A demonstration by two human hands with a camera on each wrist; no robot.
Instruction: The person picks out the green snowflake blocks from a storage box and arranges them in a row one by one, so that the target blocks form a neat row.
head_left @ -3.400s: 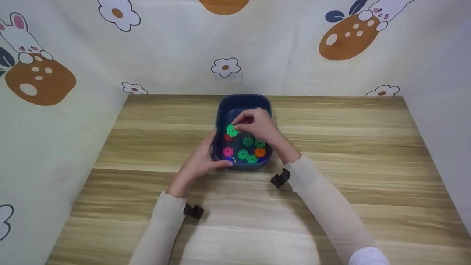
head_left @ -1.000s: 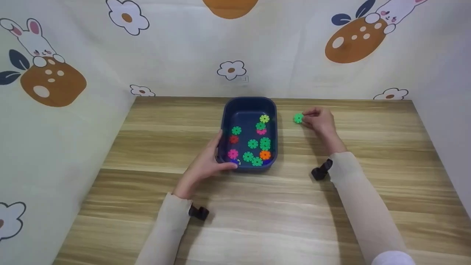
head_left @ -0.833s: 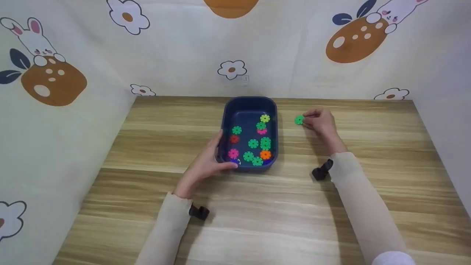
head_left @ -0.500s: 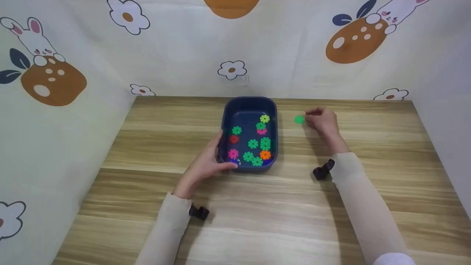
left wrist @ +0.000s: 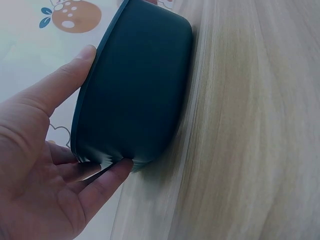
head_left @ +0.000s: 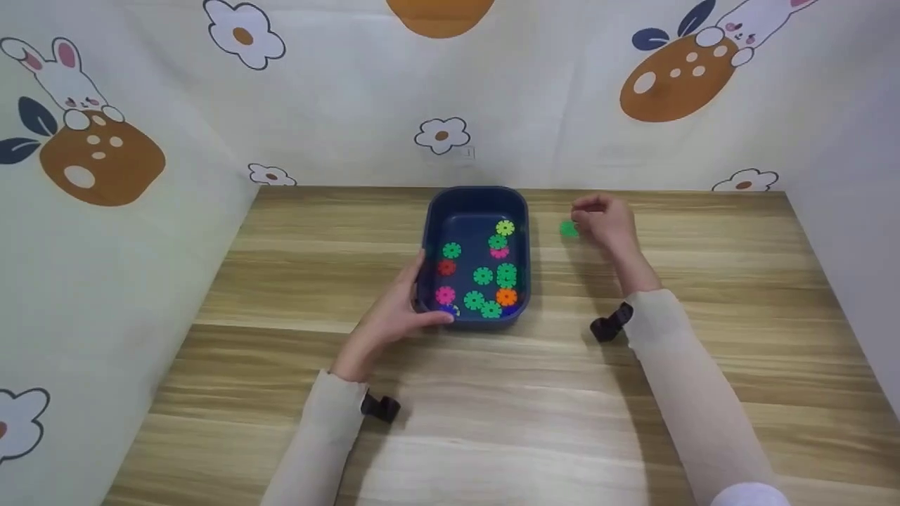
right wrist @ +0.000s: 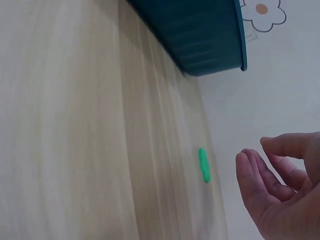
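Observation:
A dark blue plastic bin (head_left: 465, 202) stands near the back of the table. My left hand (head_left: 390, 313) grips its near left corner; in the left wrist view the thumb lies along the rim of the bin (left wrist: 135, 80) and the other fingers curl round the end. To the right of the bin, a green notched snowflake disc (head_left: 568, 229) lies on the table. My right hand (head_left: 610, 225) hovers just above and beside that disc, partly covering it in the head view. Its fingers are loosely bent with nothing between them, apart from the disc (right wrist: 204, 165) in the right wrist view.
Inside the bin lie several more notched discs: a yellow one (head_left: 505, 228), a red one (head_left: 446, 267), an orange one (head_left: 506, 296), pink, blue and several green ones. A patterned cloth (head_left: 337, 105) hangs behind and beside the wood-grain table (head_left: 450, 422).
My right hand has carried the green disc out of the bin, laid it on the table to the right and let go, now lifted slightly off it. The left hand stays on the bin.

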